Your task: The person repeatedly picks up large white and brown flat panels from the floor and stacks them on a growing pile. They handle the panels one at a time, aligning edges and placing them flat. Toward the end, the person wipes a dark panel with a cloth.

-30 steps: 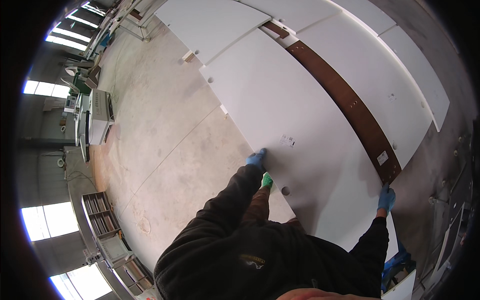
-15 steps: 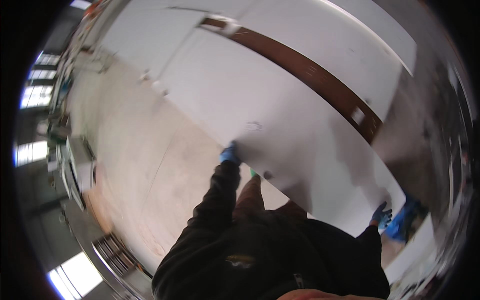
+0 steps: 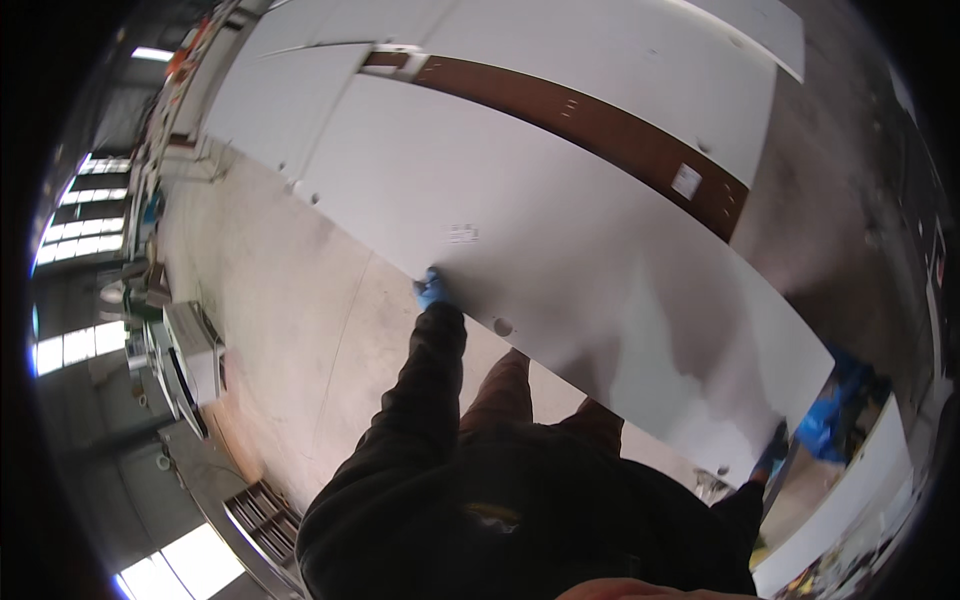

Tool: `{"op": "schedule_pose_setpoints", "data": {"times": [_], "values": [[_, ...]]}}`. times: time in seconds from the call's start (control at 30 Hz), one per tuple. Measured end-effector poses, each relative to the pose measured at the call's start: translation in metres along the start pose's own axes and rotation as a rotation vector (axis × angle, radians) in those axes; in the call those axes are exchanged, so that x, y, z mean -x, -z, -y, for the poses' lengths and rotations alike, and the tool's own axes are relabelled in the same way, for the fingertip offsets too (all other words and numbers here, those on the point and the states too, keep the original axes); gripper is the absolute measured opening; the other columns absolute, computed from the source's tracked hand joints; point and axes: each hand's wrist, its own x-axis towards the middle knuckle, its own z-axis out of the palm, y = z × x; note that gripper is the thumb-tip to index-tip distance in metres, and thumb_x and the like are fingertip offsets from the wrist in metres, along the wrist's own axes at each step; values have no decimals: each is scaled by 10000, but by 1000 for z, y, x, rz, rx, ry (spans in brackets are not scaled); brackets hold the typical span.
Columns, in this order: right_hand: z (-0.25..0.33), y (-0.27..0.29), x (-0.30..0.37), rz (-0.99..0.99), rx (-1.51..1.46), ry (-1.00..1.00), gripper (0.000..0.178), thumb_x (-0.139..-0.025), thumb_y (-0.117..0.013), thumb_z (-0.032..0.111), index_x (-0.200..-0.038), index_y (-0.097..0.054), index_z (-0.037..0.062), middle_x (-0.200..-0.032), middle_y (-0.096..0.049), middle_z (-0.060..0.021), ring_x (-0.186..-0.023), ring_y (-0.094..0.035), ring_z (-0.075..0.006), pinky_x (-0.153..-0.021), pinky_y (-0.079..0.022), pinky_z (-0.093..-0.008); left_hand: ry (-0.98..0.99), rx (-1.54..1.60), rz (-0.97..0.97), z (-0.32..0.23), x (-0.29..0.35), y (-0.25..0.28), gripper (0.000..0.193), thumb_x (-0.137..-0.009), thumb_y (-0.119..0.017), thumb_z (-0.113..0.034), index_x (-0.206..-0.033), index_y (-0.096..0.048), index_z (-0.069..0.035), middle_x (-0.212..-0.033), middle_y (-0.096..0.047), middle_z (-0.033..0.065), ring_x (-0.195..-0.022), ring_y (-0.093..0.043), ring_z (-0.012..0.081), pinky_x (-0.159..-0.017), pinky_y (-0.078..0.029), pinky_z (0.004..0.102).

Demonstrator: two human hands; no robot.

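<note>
A long white panel (image 3: 560,230) lies in front of me, running from the far left to the near right. It has round holes near its near edge and a small printed mark on its face. My left hand (image 3: 434,289), in a blue glove, grips the near long edge left of one hole. At the right end, my right hand (image 3: 773,452), also gloved, is closed at the panel's near corner, its fingers partly in shadow. Beyond the panel a brown board (image 3: 560,110) shows as a strip, with a white label (image 3: 687,180) on it.
More white panels (image 3: 620,60) lie behind the brown strip. At the right are a blue plastic bag (image 3: 822,428) and a pale board (image 3: 850,500). Concrete floor (image 3: 300,290) spreads to the left, with a grey machine (image 3: 192,345) and a slatted brown rack (image 3: 262,520) beyond it.
The view has shifted and steadied. My right hand, earlier with fingers spread over the panel's right end, has come down to its corner edge. The left hand stays on the near edge.
</note>
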Motion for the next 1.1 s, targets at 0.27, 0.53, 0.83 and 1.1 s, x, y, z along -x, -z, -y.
{"op": "schedule_pose_setpoints", "data": {"times": [0.27, 0.53, 0.83, 1.1], "values": [[50, -19, 1, 1, -18, -107, 619, -997, -562, 522, -1266, -673, -25, -1155, -735, -191, -1016, -710, -314, -872, -573, -394, -141, 12, 27, -45, -12, -15, 647, -977, -475, -183, -1592, -285, -121, -1407, -541, 209, -1183, -573, 299, -985, -485, 404], [128, -36, 9, -65, 53, -115, 789, -895, -631, 695, -1147, -736, -46, -1049, -758, -193, -916, -726, -323, -828, -595, -425, -230, -178, -56, -85, -62, -15, 666, -1022, -453, -268, -1630, -228, -114, -1364, -594, 210, -1136, -629, 295, -981, -491, 386], [228, -80, 23, -35, 40, 10, 770, -920, -600, 673, -1253, -605, -21, -1176, -662, -179, -1043, -641, -288, -921, -524, -417, -341, 152, -107, -51, -176, -37, 686, -1045, -451, -317, -1596, -251, 39, -1583, -400, 235, -1454, -408, 297, -1204, -280, 313], [285, -113, 14, 77, 105, 8, 752, -981, -555, 603, -1419, -436, 3, -1368, -547, -161, -1221, -541, -248, -1044, -437, -392, -349, -73, -133, -86, -204, -38, 736, -1058, -427, -421, -1578, -250, 68, -1642, -283, 259, -1542, -243, 360, -1267, -181, 404]]}}
